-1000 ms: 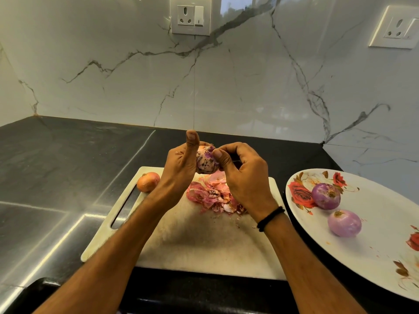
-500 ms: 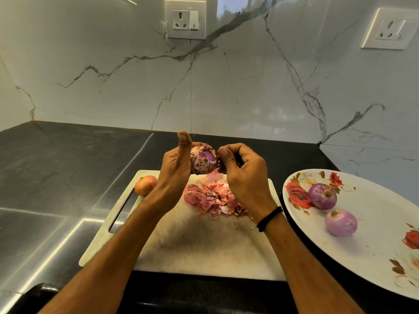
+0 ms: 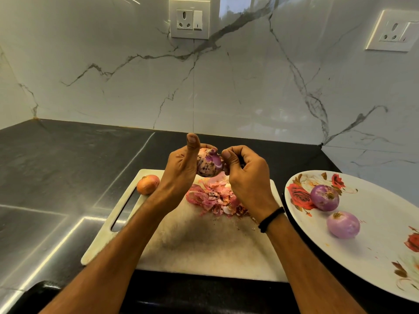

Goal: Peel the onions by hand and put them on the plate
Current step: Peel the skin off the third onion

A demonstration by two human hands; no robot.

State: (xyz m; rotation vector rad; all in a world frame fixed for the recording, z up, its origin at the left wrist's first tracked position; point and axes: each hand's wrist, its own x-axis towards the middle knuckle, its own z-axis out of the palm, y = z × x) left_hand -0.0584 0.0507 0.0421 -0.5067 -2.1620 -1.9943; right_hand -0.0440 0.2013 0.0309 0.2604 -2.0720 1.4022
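Thumb raised, my left hand (image 3: 181,171) grips the speckled half-peeled purple onion (image 3: 208,166) while my right hand (image 3: 247,177) pinches its skin (image 3: 215,153).

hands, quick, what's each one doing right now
Left hand: holds the half-peeled onion, thumb sticking up.
Right hand: fingers curled, thumb and forefinger pinch the skin at that onion's top edge.

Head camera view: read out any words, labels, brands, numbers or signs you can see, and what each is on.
None can be read.
Middle wall socket: no legible marking; anything printed is too small to tell.
Right wall socket: the same.
Floral plate: roses only, no words.
Cutting board: blank.
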